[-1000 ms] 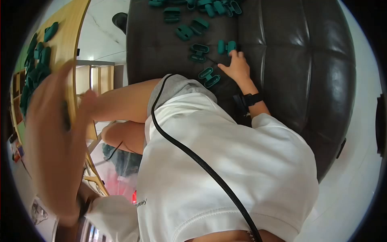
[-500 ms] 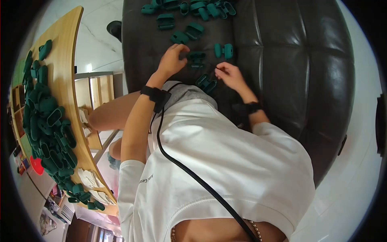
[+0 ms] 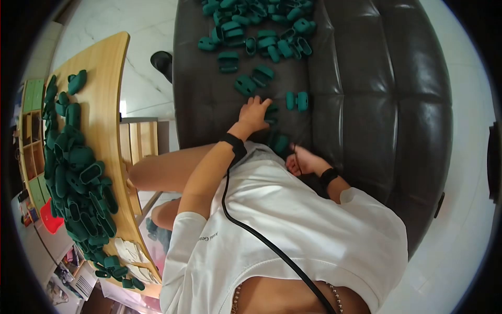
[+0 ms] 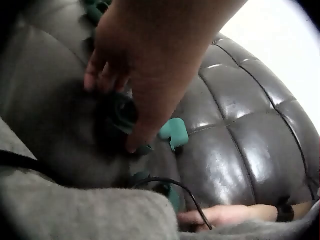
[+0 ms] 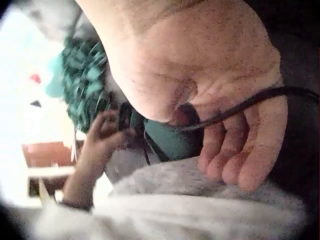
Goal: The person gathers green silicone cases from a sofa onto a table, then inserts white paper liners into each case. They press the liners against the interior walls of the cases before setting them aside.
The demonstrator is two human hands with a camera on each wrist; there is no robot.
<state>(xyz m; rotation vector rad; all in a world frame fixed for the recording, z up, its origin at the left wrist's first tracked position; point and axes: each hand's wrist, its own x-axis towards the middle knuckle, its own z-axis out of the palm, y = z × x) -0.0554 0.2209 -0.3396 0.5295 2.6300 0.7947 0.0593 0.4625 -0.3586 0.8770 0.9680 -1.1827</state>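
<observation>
Your left hand (image 3: 254, 111) reaches forward onto the dark leather sofa (image 3: 376, 104). Its fingers and thumb curl around a dark green piece (image 4: 120, 111), which rests on the seat cushion just in front of your lap. A lighter green pair (image 3: 296, 100) lies just beside that hand, apart from it.

Your right hand (image 3: 302, 163) is drawn in close to your body at the hem of your white shirt (image 3: 314, 230). Its fingers are curled, and a thin black cord (image 5: 250, 102) runs across them into the crease at the thumb, where it is pinched. A teal piece (image 5: 170, 141) sits right beside the palm (whether it touches the hand cannot be told).

A loose heap of green pieces (image 3: 261, 26) is spread over the far part of the sofa. On your left, a curved wooden table (image 3: 107, 78) carries a dense pile of the same pieces (image 3: 78, 178).

Small dark lettering (image 3: 209, 238) is printed on your left sleeve. It is too small to read with any certainty. No other writing can be read.
</observation>
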